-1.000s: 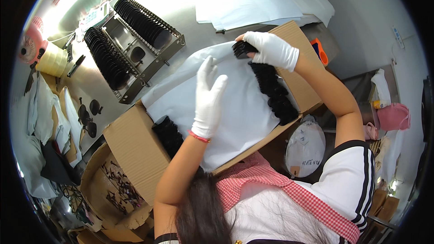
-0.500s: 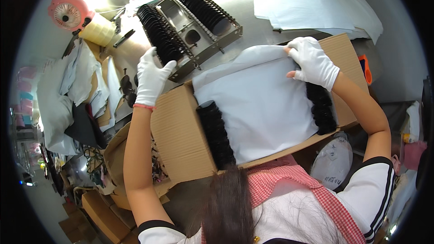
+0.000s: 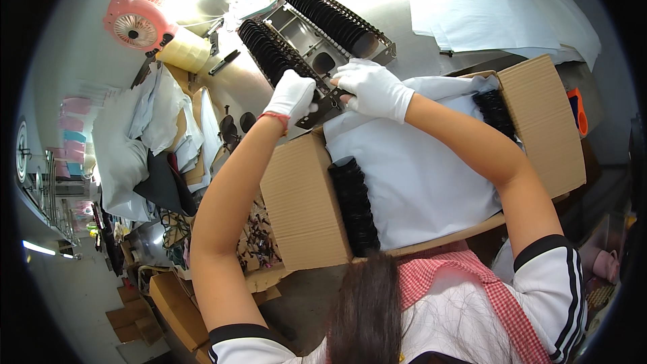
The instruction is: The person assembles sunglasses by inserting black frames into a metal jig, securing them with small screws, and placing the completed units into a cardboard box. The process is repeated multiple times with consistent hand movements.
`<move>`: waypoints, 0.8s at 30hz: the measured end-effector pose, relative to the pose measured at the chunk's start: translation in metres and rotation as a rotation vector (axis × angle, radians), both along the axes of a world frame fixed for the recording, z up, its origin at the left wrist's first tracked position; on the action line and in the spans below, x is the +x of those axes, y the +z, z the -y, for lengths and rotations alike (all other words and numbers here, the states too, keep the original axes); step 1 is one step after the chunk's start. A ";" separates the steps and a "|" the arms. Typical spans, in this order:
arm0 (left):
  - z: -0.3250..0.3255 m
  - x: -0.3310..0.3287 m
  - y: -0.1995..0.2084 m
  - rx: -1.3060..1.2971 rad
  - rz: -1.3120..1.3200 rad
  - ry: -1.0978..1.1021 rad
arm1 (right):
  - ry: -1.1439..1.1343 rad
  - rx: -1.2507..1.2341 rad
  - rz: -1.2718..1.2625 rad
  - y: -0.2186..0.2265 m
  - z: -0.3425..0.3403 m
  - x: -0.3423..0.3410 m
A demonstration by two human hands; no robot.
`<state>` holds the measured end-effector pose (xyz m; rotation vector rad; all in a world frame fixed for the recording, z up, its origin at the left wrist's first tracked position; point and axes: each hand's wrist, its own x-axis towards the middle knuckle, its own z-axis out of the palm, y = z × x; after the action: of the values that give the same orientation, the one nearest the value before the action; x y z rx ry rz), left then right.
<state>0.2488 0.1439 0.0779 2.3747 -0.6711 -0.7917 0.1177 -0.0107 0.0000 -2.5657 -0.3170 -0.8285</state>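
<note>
- Left hand (image 3: 292, 94), white-gloved, fingers curled at the six o'clock end of a long silver metal rack (image 3: 385, 55); I cannot tell whether its grip is clenched on the rack.
- Right hand (image 3: 374, 89), white-gloved, bent-fingered beside that end; its grip cannot be told either.
- Rack on the shiny steel tabletop (image 3: 384, 8), toward eleven o'clock from the brown corrugated cardboard box (image 3: 300, 209), bearing two rows of dark rounded lenses (image 3: 325, 15).
- Pink plastic fan (image 3: 137, 27) at the rack's nine o'clock.
</note>
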 end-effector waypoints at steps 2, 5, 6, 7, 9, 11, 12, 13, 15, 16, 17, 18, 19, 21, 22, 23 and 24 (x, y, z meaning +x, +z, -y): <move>0.008 -0.010 0.006 -0.009 -0.197 0.184 | -0.001 -0.010 -0.034 0.004 0.002 -0.002; 0.002 -0.019 0.018 0.301 0.375 -0.047 | -0.022 0.163 -0.186 0.015 -0.001 -0.004; -0.002 -0.022 0.020 0.446 0.634 -0.165 | -0.039 0.250 -0.251 0.019 -0.004 -0.005; -0.008 -0.023 0.022 0.531 0.687 -0.185 | -0.069 0.239 -0.163 0.024 -0.010 -0.007; -0.021 -0.028 0.022 0.423 0.665 -0.134 | 0.017 0.255 0.015 0.034 -0.025 -0.013; -0.033 -0.036 0.019 0.247 0.603 -0.222 | 0.082 0.301 0.046 0.043 -0.048 -0.014; -0.037 -0.038 0.020 0.191 0.582 -0.377 | 0.095 0.355 0.001 0.046 -0.061 -0.014; -0.040 -0.040 0.021 0.218 0.672 -0.527 | 0.126 0.418 0.026 0.048 -0.069 -0.014; -0.043 -0.039 0.027 0.239 0.883 -0.815 | 0.090 0.482 0.051 0.048 -0.075 -0.012; -0.049 -0.032 0.035 0.158 0.423 -0.639 | 0.105 0.488 0.031 0.046 -0.073 -0.012; -0.054 -0.025 0.041 0.009 -0.017 -0.472 | 0.095 0.501 -0.048 0.043 -0.067 -0.010; -0.055 -0.011 0.048 -0.003 -0.118 -0.503 | 0.074 0.528 0.065 0.039 -0.059 -0.010; -0.053 -0.002 0.044 -0.099 0.038 -0.386 | -0.010 0.449 0.102 0.035 -0.049 -0.007; -0.042 0.027 0.032 -0.022 0.602 -0.140 | -0.063 0.373 0.079 0.028 -0.025 -0.003; -0.042 0.041 0.026 0.001 0.781 -0.126 | -0.104 0.361 0.091 0.025 -0.019 0.000; -0.040 0.053 0.017 0.004 0.682 -0.135 | -0.108 0.388 -0.055 0.023 -0.010 0.003; -0.037 0.064 0.009 0.008 0.585 -0.147 | -0.083 0.353 -0.065 0.021 -0.004 0.007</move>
<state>0.3127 0.1808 0.0866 2.5953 -1.0808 -0.1346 0.1246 -0.0065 0.0211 -2.2797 -0.0378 -0.7526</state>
